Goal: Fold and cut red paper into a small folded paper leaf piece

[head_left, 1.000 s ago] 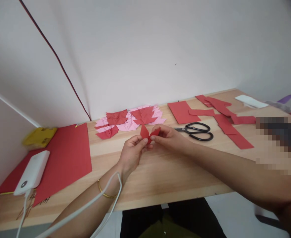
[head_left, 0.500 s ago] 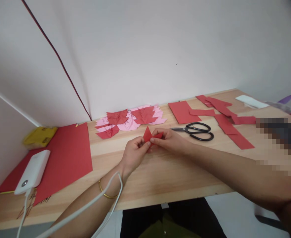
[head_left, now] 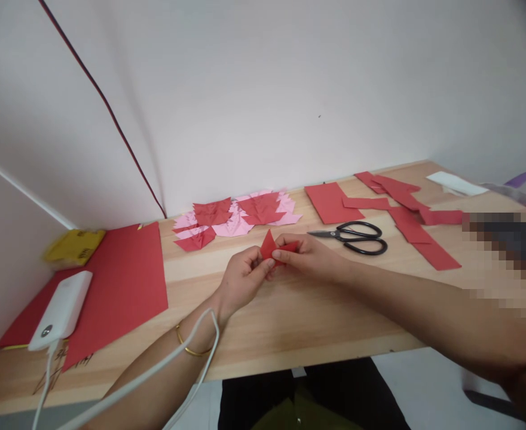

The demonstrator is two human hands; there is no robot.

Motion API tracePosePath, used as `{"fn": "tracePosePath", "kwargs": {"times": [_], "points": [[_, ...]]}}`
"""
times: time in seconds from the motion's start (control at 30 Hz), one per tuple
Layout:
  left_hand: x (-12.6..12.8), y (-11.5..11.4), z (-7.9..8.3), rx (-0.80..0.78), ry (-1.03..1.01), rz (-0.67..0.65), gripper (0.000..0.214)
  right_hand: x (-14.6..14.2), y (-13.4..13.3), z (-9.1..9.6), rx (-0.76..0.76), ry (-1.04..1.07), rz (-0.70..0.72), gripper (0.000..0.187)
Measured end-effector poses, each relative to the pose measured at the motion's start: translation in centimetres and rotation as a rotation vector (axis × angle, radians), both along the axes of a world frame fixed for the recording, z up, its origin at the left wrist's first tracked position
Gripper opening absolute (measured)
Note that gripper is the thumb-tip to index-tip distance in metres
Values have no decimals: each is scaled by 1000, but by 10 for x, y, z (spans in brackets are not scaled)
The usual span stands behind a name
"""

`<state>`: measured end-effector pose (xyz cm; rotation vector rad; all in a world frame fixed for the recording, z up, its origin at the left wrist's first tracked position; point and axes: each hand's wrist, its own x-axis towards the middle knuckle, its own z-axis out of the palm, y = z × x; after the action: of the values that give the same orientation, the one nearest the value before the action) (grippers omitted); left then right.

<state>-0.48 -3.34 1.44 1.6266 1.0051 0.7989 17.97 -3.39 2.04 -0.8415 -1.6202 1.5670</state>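
Observation:
A small folded piece of red paper (head_left: pixel 268 243) is pinched between both hands above the middle of the table. My left hand (head_left: pixel 245 275) grips its lower left side, thumb on top. From the right, my right hand (head_left: pixel 305 255) presses the fold with its thumb, and a red corner shows past the fingers. Part of the paper is hidden by the fingers. Just beyond my right hand lie black-handled scissors (head_left: pixel 361 237), their blades pointing left. Folded red paper pieces (head_left: pixel 195 239) and pink paper pieces (head_left: pixel 231 227) sit in overlapping rows near the wall.
A red sheet (head_left: pixel 124 292) at left carries a white power bank (head_left: pixel 61 310), its cable running past my left forearm. Beside it is a yellow packet (head_left: pixel 77 248). Red rectangles (head_left: pixel 332 202) and red strips (head_left: pixel 437 254) lie at right, with a white strip (head_left: pixel 456 183) behind.
Both hands stay almost in place. The right-hand corner of the red paper now shows lower and flatter beside my right fingers. The view has shifted very slightly.

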Motion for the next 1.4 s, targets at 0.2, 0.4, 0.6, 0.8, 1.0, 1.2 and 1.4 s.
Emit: {"fn": "tracePosePath", "kwargs": {"times": [0.2,0.4,0.6,0.8,1.0,1.2,1.4], "points": [[1,1,3,4,-18,-12,24,0,5,-6,-45,83,-12,29],[4,2,-2,-127,-47,39,24,5,10,-10,56,-124,-189,29],[-2,-1,-3,161,249,102,25,9,12,-5,224,-370,-280,19],[-7,-5,0,632,491,-35,20,8,12,-10,350,-770,-220,19],[3,-14,-3,715,736,-263,20,3,13,-12,424,-957,-241,19],[6,-17,0,711,834,-313,19,10,19,-19,407,-806,-353,22],[5,-16,1,731,789,-317,20,21,17,-5,433,-773,-330,8]]}}
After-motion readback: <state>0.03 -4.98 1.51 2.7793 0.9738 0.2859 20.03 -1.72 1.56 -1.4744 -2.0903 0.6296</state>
